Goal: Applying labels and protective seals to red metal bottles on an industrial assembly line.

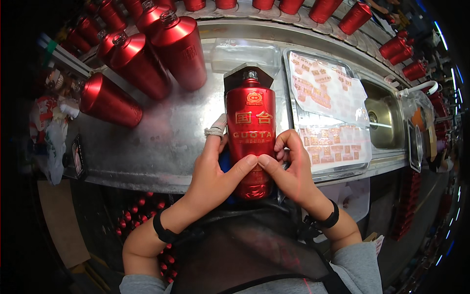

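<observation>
A glossy red bottle (252, 110) with a gold emblem and gold lettering lies in front of me, its clear neck pointing away. Behind its neck and shoulders shows a dark angular holder (264, 77). My left hand (209, 164) is closed along the bottle's left side, a pale wrap around its index finger. On the opposite side my right hand (296, 171) has its fingers curled in against the bottle. Both thumbs press side by side on the lower front, their tips touching. Whatever lies beneath the thumb tips is too small to make out.
Several red bottles (178, 54) stand at the left of the metal table (161, 142). A tray (288, 98) with sheets of small gold-and-red labels (335, 147) lies right, beside a sink (379, 122). A clear plastic box (245, 54) sits beyond; a conveyor (293, 22) carries more bottles.
</observation>
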Motion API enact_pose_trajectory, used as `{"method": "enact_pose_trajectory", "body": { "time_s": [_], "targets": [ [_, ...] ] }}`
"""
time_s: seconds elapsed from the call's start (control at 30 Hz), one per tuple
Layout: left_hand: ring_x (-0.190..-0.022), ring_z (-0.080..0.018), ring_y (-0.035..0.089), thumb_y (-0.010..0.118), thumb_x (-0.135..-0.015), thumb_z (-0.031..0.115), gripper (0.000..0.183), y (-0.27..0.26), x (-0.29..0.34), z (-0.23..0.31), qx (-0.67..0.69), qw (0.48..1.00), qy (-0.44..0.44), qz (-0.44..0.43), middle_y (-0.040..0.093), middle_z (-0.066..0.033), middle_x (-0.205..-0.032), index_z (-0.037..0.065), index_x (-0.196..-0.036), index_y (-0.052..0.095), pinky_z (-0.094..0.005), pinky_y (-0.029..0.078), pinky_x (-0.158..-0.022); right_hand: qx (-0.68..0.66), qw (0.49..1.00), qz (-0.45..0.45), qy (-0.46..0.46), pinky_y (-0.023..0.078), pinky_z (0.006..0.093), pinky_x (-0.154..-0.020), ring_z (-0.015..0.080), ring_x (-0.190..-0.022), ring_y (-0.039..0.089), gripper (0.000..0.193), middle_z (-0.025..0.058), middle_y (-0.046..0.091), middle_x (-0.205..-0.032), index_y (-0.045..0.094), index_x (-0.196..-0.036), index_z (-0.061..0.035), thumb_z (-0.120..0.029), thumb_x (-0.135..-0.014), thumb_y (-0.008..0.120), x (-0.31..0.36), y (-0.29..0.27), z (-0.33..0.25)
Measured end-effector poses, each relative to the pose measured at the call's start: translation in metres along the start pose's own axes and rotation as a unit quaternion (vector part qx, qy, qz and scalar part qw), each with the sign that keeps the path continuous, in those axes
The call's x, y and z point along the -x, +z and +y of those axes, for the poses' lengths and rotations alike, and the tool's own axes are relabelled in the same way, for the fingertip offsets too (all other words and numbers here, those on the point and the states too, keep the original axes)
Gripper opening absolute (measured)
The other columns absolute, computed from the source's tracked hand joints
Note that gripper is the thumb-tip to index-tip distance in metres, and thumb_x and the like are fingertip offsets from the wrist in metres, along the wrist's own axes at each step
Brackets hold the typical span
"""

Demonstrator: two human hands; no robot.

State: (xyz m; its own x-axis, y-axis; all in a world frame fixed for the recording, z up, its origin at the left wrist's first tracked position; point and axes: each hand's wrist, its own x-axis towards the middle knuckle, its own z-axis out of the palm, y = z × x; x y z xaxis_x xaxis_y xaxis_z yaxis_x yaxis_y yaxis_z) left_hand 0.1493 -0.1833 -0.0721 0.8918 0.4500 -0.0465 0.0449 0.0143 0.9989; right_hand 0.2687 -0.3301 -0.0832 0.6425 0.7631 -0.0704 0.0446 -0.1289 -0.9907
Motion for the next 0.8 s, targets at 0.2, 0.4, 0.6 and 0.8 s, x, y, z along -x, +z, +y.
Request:
{"method": "enact_pose_trajectory", "body": {
  "time_s": [0.2, 0.4, 0.6, 0.8],
  "targets": [
    [-0.131, -0.024, 0.046, 0.069, -0.09, 0.015, 0.08, 0.0, -0.001, -0.001, 0.009, 1.0, 0.003, 0.009, 0.047, -0.0201, -0.14, -0.004, -0.15, 0.021, -0.0355, 0.035, -0.109, 0.004, 1.0, 0.013, -0.017, 0.038, 0.0232, -0.063, 0.0074, -0.072, 0.039, 0.033, -0.0001, 0.044, -0.084, 0.045, -0.094, -0.0059, -0.022, -0.087, 0.073, -0.001, 0.003, 0.001],
    [-0.134, -0.0258, 0.044, 0.073, -0.086, 0.016, 0.086, -0.005, 0.008, -0.001, -0.036, 0.999, 0.024, -0.014, 0.043, -0.0214, -0.143, -0.003, -0.151, 0.018, -0.0366, 0.034, -0.111, -0.028, 0.999, 0.013, 0.037, 0.036, 0.0198, -0.057, 0.0049, -0.067, 0.037, 0.04, 0.0013, 0.045, -0.087, 0.046, -0.099, -0.0059, -0.025, -0.084, 0.077, 0.013, 0.0, 0.002],
    [-0.137, -0.0269, 0.039, 0.073, -0.086, 0.016, 0.089, -0.008, 0.008, -0.003, -0.039, 0.998, 0.026, -0.033, 0.04, -0.0208, -0.146, -0.003, -0.151, 0.017, -0.0378, 0.03, -0.113, -0.016, 0.999, 0.002, 0.036, 0.035, 0.018, -0.056, 0.0032, -0.065, 0.037, 0.045, 0.0015, 0.045, -0.089, 0.045, -0.105, -0.0062, -0.025, -0.082, 0.078, 0.016, -0.002, 0.006],
    [-0.142, -0.0281, 0.033, 0.073, -0.087, 0.015, 0.089, -0.025, 0.017, -0.014, 0.028, 0.998, -0.022, -0.047, 0.035, -0.0186, -0.151, -0.002, -0.153, 0.015, -0.0382, 0.026, -0.116, -0.101, 0.992, -0.026, 0.075, 0.034, 0.0149, -0.058, -0.0011, -0.064, 0.038, 0.035, -0.0013, 0.044, -0.089, 0.044, -0.108, -0.0074, -0.016, -0.088, 0.072, 0.02, -0.007, 0.007]
  ]
}}
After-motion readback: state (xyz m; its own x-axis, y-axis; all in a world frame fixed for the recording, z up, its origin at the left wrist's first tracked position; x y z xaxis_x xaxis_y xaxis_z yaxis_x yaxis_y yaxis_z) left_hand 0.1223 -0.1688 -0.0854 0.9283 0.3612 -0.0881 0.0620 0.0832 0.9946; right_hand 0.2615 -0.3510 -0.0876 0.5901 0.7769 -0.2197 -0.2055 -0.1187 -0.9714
